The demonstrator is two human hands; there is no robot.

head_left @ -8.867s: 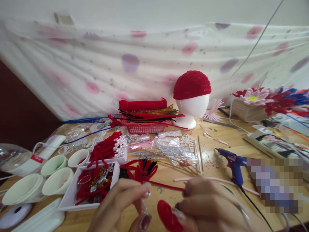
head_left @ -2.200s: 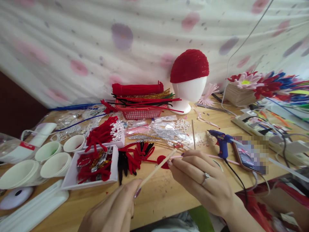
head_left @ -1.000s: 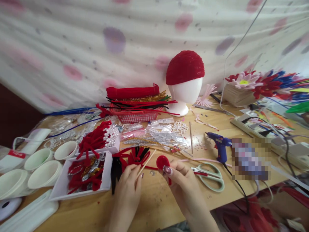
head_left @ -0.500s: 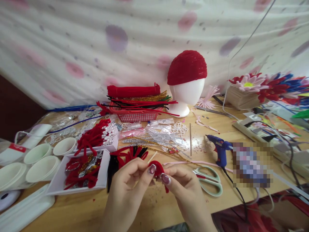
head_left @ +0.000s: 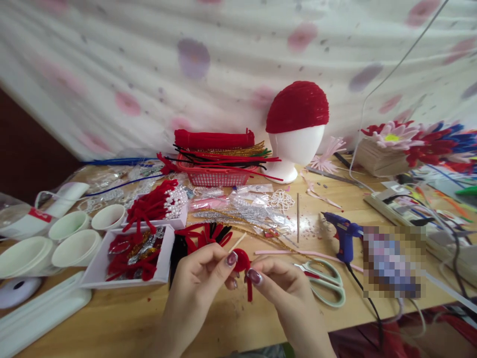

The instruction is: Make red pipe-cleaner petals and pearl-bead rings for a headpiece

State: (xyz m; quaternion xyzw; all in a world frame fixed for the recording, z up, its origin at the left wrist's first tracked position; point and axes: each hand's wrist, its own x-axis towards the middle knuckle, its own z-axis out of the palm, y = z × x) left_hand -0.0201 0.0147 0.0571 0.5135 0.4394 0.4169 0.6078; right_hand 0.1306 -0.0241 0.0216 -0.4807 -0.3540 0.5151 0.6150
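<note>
Red coiled disc (head_left: 242,259), tail down

bright soft daylight, edges warped, slight blur

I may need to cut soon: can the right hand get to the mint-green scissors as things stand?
Probably yes: the mint-green scissors lie on bare wooden table just beside the right hand, nothing between, though its fingers pinch the red fuzzy coil.

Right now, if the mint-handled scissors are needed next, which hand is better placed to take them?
Probably the right hand: the mint-handled scissors lie just beside it on the wooden table. The left hand sits farther off, pinching the red fuzzy pipe-cleaner disc and a thin wooden stick.
</note>
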